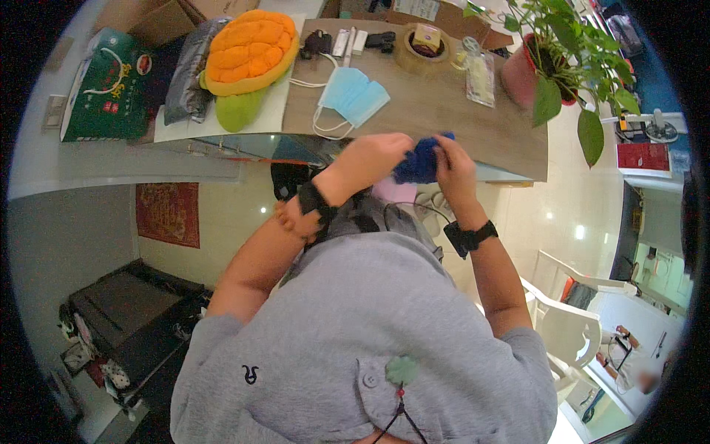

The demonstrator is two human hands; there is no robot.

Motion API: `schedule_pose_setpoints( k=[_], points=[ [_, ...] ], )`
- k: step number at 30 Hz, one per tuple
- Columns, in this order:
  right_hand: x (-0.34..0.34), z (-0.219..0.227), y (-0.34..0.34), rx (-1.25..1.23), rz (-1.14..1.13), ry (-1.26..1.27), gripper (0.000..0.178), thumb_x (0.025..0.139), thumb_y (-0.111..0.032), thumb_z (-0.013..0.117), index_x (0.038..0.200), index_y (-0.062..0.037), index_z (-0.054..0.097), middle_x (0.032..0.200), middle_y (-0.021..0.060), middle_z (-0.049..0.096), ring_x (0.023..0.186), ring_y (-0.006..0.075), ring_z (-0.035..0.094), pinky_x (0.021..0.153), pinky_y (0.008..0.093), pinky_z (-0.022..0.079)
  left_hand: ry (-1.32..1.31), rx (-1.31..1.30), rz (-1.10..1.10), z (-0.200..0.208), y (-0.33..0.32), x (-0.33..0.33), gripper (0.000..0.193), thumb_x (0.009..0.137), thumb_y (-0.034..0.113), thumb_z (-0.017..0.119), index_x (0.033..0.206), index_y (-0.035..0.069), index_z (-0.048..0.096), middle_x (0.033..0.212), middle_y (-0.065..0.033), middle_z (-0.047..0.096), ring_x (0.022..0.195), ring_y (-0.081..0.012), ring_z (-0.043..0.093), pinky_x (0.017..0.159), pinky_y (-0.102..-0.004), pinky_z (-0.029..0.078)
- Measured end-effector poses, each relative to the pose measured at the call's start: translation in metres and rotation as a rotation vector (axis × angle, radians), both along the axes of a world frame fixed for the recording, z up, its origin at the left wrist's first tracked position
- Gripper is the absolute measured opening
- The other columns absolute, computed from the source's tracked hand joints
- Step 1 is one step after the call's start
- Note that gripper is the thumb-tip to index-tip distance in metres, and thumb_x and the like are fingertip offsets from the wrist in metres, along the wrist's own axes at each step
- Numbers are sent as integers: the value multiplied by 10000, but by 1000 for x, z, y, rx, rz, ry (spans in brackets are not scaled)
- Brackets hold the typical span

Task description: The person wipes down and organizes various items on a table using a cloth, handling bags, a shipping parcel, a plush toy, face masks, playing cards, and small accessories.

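A small dark blue piece of cloth (420,161) hangs at the front edge of the cabinet top, between my hands; its exact kind is not clear. My left hand (370,164) is closed at the cloth's left side, slightly blurred. With thumb and fingers my right hand (457,176) pinches its upper right corner. Just beyond my left hand, two light blue face masks (353,98) lie overlapping on the wood top, their white ear loops spread toward me.
Left of the masks sits an orange and green plush turtle (250,55), beside a grey plastic package (194,74) and a green gift bag (111,89). Tape rolls (423,50) and a small clear packet (479,80) lie farther back. A potted plant (521,74) overhangs the right end.
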State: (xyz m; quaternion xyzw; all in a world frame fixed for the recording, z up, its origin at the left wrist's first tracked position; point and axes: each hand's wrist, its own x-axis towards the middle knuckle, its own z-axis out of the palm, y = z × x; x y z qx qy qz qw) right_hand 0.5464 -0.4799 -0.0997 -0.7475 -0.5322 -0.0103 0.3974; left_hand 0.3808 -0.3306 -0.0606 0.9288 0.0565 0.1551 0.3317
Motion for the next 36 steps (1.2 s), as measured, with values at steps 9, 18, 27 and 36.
schedule_pose_setpoints(
  k=[9,18,27,36],
  points=[
    [-68,-9,75,68,82,-118,324,814,28,565,1133,-22,591,1203,192,572,1096,373,545,940,438,434,-169,36,599,-20,63,-92,209,816,15,597,1025,15,598,1106,-157,628,996,-369,597,850,-418,490],
    [-42,13,147,23,-107,14,421,723,-193,732,1092,-33,609,1084,174,623,1011,367,578,897,438,457,-64,-28,556,-32,54,-93,274,805,40,627,1075,34,581,1181,-140,616,1051,-359,590,888,-386,481],
    [43,17,58,379,-483,81,165,799,-48,686,962,-29,674,911,116,676,855,275,636,796,367,499,-187,-92,790,-22,65,-111,210,848,99,629,1035,14,589,1031,-165,634,944,-363,606,822,-387,490],
    [46,6,7,190,-266,-313,453,782,-235,728,1180,-65,595,1164,200,582,1057,371,548,913,478,433,-239,-69,729,-15,94,-65,173,827,45,618,990,-5,591,1018,-176,621,954,-365,590,837,-405,478]
  ],
)
